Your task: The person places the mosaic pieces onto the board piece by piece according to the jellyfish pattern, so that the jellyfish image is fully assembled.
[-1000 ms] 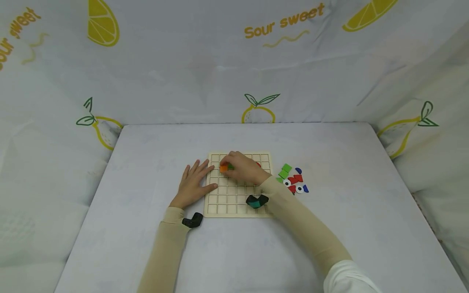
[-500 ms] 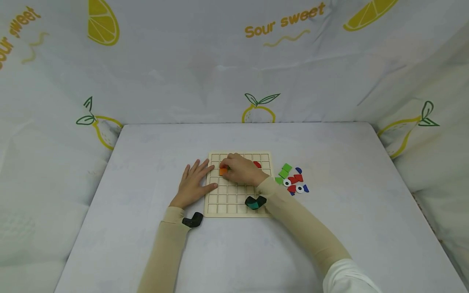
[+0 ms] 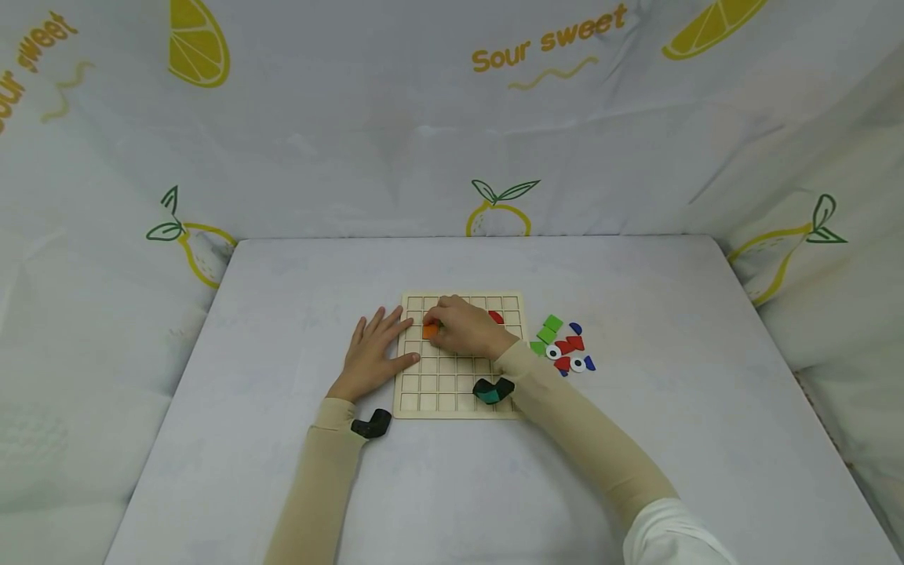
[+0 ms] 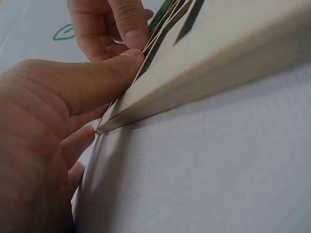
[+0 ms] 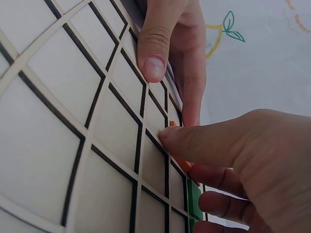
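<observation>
A pale wooden grid board (image 3: 428, 384) lies on the table. My left hand (image 3: 370, 357) rests at its left edge, fingers spread, with the thumb and a fingertip on the rim. Over the upper left cells my right hand (image 3: 469, 326) pinches an orange square tile (image 3: 430, 333) between thumb and fingers. In the right wrist view the orange tile is partly hidden behind that thumb. A green tile (image 5: 195, 199) sits in the grid right beside it, under the curled fingers. Further right on the board is a red rounded piece (image 3: 496, 317).
To the right of the board lies a loose group of pieces: green squares (image 3: 547, 335), red pieces (image 3: 575, 343), blue rounded pieces (image 3: 575, 329) and white discs with black centres (image 3: 577, 364). A white cloth wall with lemon prints (image 3: 497, 220) stands behind the table.
My right hand has shifted slightly down and left with the orange tile, which now sits a little lower. More of the red rounded piece shows. My left hand has stayed still.
</observation>
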{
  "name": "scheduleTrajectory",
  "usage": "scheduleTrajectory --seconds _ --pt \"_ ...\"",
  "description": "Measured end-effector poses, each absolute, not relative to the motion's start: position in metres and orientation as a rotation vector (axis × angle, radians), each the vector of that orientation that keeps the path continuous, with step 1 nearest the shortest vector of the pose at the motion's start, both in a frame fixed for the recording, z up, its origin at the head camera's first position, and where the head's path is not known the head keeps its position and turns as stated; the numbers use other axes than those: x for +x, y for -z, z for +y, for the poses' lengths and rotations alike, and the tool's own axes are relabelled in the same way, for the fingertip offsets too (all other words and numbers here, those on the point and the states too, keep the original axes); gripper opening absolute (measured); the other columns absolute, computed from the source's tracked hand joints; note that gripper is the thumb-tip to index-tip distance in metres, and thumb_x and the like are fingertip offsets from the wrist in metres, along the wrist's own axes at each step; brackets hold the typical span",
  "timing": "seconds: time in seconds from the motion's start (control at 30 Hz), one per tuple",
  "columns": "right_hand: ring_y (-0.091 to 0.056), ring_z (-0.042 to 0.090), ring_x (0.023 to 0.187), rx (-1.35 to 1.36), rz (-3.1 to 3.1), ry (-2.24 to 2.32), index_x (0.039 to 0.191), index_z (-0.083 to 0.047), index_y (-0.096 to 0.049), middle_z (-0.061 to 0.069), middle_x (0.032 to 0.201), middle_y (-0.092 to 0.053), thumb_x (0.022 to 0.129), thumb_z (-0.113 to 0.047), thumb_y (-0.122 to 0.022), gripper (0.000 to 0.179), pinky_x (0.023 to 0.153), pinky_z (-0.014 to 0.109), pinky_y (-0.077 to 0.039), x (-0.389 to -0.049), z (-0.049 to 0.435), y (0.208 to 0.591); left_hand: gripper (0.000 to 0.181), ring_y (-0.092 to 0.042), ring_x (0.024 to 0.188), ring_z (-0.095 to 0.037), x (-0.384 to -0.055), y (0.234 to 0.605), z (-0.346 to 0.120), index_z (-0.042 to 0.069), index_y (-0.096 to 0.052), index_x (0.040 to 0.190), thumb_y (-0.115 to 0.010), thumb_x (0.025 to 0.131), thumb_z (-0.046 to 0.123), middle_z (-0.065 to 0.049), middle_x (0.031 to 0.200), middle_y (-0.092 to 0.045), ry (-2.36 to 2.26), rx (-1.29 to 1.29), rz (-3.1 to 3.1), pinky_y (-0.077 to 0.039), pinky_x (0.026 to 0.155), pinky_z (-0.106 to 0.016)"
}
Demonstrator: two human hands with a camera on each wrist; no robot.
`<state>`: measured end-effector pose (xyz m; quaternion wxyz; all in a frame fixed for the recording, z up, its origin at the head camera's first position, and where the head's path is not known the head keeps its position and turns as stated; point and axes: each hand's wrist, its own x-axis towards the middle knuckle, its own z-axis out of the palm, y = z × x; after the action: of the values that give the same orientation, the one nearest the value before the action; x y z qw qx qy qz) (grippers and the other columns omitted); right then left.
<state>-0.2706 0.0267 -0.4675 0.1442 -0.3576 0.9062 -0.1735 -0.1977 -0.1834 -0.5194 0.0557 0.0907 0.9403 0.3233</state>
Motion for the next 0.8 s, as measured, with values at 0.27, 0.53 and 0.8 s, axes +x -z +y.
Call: scheduleTrajectory --seconds 0.27,0.53,0.8 --pt "-0.058 0.023 0.114 -1.044 2.59 0.516 0.127 -0.013 -0.068 0.004 0.116 -0.065 0.095 -0.024 -0.071 0.034 0.097 0.036 -0.054 -0.269 0.027 0.467 0.071 -0.005 0.161 -0.028 -0.198 0.52 -0.184 0.018 -0.044 0.154 -0.07 0.093 0.045 -0.002 0.17 -0.024 -0.978 0.271 2.852 0.009 0.13 -0.051" --pt "-0.057 0.021 0.109 -1.033 2.54 0.573 0.128 -0.012 -0.067 0.004 0.117 -0.064 0.095 -0.023 -0.07 0.035 0.097 0.036 -0.054 -0.269 0.028 0.464 0.071 -0.006 0.161 -0.028 -0.198 0.52 -0.184 0.019 -0.045 0.154 -0.07 0.093 0.045 -0.002 0.17 -0.025 -0.979 0.27 2.855 0.009 0.13 -0.051" --pt "-0.06 0.018 0.111 -0.993 2.391 0.95 0.128 -0.011 -0.066 0.003 0.125 -0.067 0.102 -0.016 -0.058 0.028 0.099 0.037 -0.052 -0.27 0.047 0.457 0.071 -0.006 0.161 -0.028 -0.198 0.52 -0.183 0.019 -0.045 0.153 -0.071 0.092 0.043 -0.003 0.17 -0.025 -0.998 0.262 2.849 0.009 0.13 -0.05"
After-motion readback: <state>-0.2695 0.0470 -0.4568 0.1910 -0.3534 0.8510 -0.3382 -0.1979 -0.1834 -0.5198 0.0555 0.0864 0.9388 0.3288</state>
